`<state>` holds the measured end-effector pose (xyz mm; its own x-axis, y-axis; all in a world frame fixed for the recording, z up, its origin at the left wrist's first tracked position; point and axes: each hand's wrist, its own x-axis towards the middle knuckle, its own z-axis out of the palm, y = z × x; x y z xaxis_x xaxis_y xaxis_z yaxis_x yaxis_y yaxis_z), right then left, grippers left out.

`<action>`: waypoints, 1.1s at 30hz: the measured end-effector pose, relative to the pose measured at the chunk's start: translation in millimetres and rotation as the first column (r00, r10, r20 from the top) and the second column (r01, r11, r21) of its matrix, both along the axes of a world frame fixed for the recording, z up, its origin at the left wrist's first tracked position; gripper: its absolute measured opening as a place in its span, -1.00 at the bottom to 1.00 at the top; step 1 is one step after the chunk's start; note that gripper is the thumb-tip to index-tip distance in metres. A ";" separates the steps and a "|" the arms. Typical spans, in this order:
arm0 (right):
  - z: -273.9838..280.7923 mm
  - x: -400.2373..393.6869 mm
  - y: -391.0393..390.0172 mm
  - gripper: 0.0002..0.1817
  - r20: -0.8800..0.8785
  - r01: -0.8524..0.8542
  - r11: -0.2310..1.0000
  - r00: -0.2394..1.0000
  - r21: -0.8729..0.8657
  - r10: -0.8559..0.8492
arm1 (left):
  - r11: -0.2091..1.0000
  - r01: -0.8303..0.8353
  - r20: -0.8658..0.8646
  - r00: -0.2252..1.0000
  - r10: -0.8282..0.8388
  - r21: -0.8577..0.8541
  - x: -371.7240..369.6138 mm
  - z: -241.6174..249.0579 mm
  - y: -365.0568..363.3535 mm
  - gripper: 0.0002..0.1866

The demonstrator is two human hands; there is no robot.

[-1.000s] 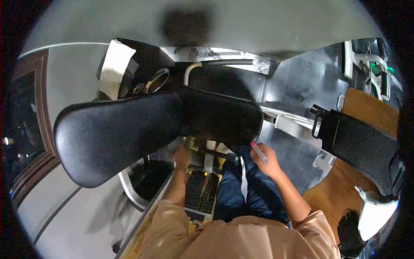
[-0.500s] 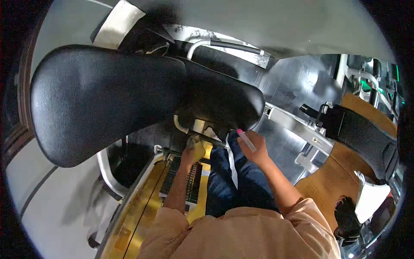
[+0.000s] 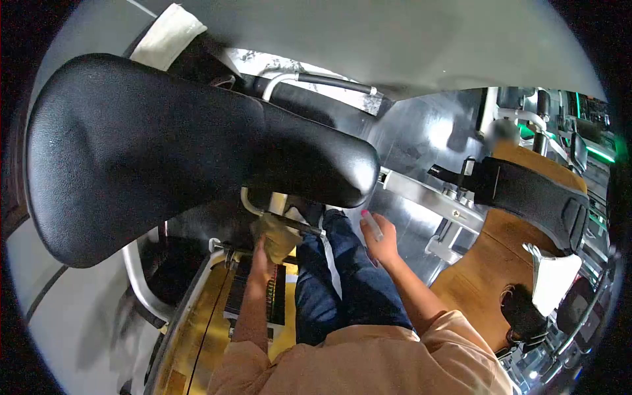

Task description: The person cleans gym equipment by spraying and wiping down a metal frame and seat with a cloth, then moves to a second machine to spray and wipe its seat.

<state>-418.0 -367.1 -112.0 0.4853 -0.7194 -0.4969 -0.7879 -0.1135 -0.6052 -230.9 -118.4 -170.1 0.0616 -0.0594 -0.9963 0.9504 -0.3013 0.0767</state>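
My left hand (image 3: 262, 258) is closed on a yellowish-brown cloth (image 3: 282, 242), bunched up beside a black-gripped handle (image 3: 299, 226) below the black padded seat and backrest (image 3: 148, 155) of a gym machine. To the right of my legs, my right hand (image 3: 383, 245) grips a small clear bottle (image 3: 372, 226) with a pink top, tilted up toward the pad's near end. Its lower part is hidden in my fingers. Just left of my legs stands the machine's dark weight stack (image 3: 239, 289), next to my left forearm.
A brown padded bench (image 3: 471, 263) on the right carries a black strap belt (image 3: 530, 201) and a white cloth or paper (image 3: 555, 280). A silver frame beam (image 3: 428, 201) crosses the dark floor. A white towel (image 3: 169, 37) lies behind the black pad.
The view has shifted, so the pads appear further left. My left hand with the cloth has moved up beside the handle, and more of the cloth shows. My right hand still holds the bottle.
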 end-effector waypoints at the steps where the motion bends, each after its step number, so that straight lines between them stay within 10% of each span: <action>1: 1.6 2.5 0.7 -0.74 -0.027 -0.024 0.999 0.999 -0.045 0.023 | 0.978 -0.109 0.048 0.992 0.120 -0.179 -0.8 -38.5 32.8 -0.23; 3: -3.9 2.2 1.7 -0.75 -0.064 -0.039 0.997 0.997 -0.071 0.035 | 0.913 -0.201 0.072 0.968 0.241 -0.355 3.4 -49.5 44.2 -0.21; 6: -6.3 4.5 6.2 -0.76 -0.023 0.075 0.994 0.997 -0.080 -0.077 | 0.997 -0.076 0.120 0.990 0.077 -0.015 18.7 -61.1 57.6 -0.12; 10: -13.0 -3.3 14.6 -0.77 0.000 0.100 0.995 0.995 0.016 -0.100 | 0.987 0.053 0.165 0.986 -0.027 -0.154 16.6 -56.2 45.0 -0.14; 12: -15.8 -8.1 24.7 -0.77 0.066 0.045 0.997 0.997 0.067 -0.050 | 0.940 -0.179 -0.004 0.982 0.186 -0.289 13.3 -29.4 -1.3 -0.51; 13: -14.6 -9.8 30.0 -0.77 0.067 0.047 0.996 0.996 0.071 -0.052 | 0.863 0.302 0.401 0.907 -0.129 -0.405 4.9 -46.8 -6.9 -0.53; 14: -13.5 -9.8 33.0 -0.77 0.068 -0.002 0.988 0.998 0.152 -0.009 | 0.615 0.729 0.760 0.572 -0.308 -0.300 -3.2 -71.3 -13.5 -0.55; 17: -5.9 -11.1 43.7 -0.76 0.088 -0.080 0.973 0.994 0.218 0.062 | 0.741 0.554 0.636 0.738 -0.225 -0.380 -17.1 -80.5 -78.5 -0.52; 19: -5.2 -11.8 50.8 -0.74 0.138 -0.120 0.965 0.986 0.231 0.089 | 0.402 0.910 0.836 0.144 -0.529 0.098 -6.2 -38.3 -122.3 -0.39; 20: -4.1 -12.1 52.7 -0.72 0.146 -0.079 0.949 0.989 0.304 0.035 | 0.400 0.911 0.834 0.144 -0.533 0.098 -11.2 -40.6 -133.9 -0.39; 22: -1.3 -7.3 51.4 -0.70 0.153 -0.070 0.951 0.988 0.300 0.025 | 0.973 0.150 0.291 0.952 -0.095 -0.173 -15.1 -44.0 -150.3 -0.46; 23: -1.2 -4.1 50.3 -0.69 0.156 -0.058 0.954 0.988 0.294 0.012 | 0.974 0.151 0.296 0.950 -0.096 -0.167 -17.1 -57.5 -138.2 -0.46; 27: -10.0 11.1 53.7 -0.64 0.188 0.034 0.925 0.976 0.378 -0.112 | 0.726 0.687 0.697 0.511 -0.504 0.021 -28.6 -36.2 -78.9 -0.48; 29: -15.1 26.3 54.4 -0.64 0.494 -0.061 0.992 0.863 -0.106 0.106 | 0.430 0.878 0.797 0.102 -0.596 0.209 -42.5 -12.0 -57.8 -0.44; 33: -14.9 52.2 62.4 -0.44 0.507 -0.182 0.982 0.843 -0.045 0.180 | 0.466 0.880 0.910 0.266 -0.318 -0.094 -63.4 43.2 -74.7 -0.40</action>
